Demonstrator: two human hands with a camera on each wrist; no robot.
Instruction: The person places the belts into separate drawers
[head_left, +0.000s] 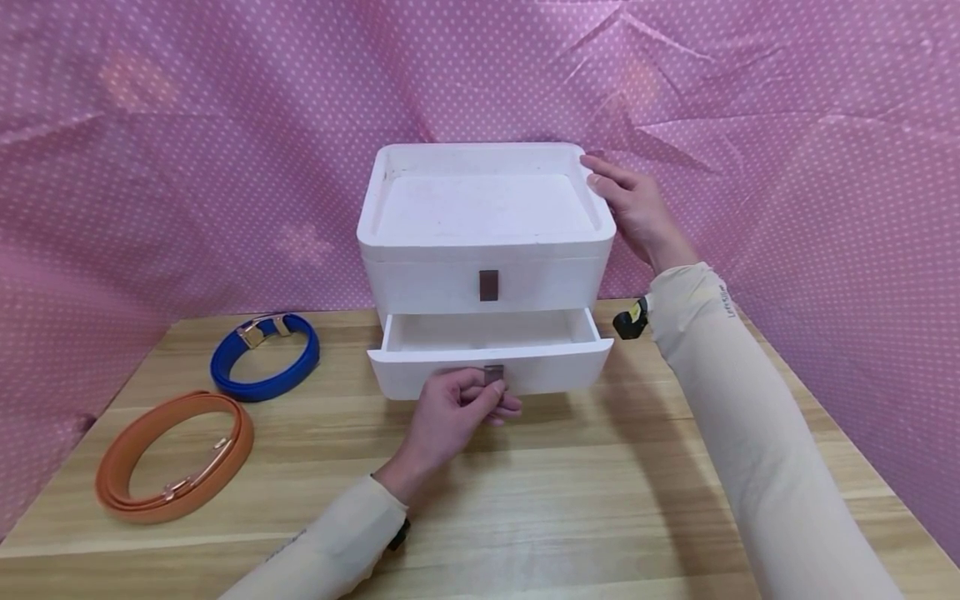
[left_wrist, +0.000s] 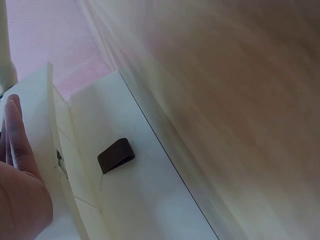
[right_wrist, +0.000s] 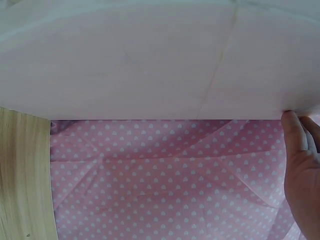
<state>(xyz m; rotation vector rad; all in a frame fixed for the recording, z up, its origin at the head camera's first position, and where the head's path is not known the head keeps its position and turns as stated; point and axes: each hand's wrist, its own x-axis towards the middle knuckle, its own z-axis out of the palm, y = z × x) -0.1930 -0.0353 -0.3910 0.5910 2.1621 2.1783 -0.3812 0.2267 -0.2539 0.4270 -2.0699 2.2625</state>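
- Fingers, two sets: those of the left hand (head_left: 450, 408) are pinching the brown tab (head_left: 493, 373) at the lower front of the white cabinet (head_left: 480, 242); those of the right hand (head_left: 636, 207) are lying extended against the cabinet's right edge, clenching nothing.
- Orange belt (head_left: 120, 471), coiled: is lying left of the cabinet, towards the person, farther from it than the blue belt (head_left: 273, 386).
- Blue belt, coiled: is lying left of the cabinet, near its front corner.
- Lower drawer (head_left: 558, 370): is projecting from the cabinet's front, carrying the tab at mid-width; direction of travel, cannot tell. Good handling is likely calling for the left hand guiding squarely along the cabinet's depth, since a sideways tug could be jamming the drawer.
- Upper drawer (head_left: 427, 285): is sitting flush in the cabinet's front, above.
- Right hand: is apparently bracing the cabinet. Even counter-pressure without tilting is probably serving best, since a light cabinet could be sliding along.
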